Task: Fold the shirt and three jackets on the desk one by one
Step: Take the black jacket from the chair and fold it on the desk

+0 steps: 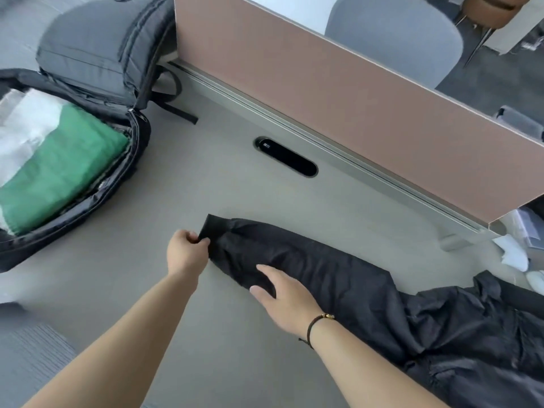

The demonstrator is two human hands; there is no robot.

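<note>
While left hand pinches the cuff of the black jacket, right hand lies flat, fingers straight, on the sleeve at its 4 o'clock; open backpack at 10 o'clock.

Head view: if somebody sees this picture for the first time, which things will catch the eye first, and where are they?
First the black jacket, stretched across the desk from centre to lower right, its sleeve pointing left. The left hand pinches the cuff while the right hand lies flat on the sleeve. Next, at the left edge, the open backpack with green cloth and white cloth inside.
</note>
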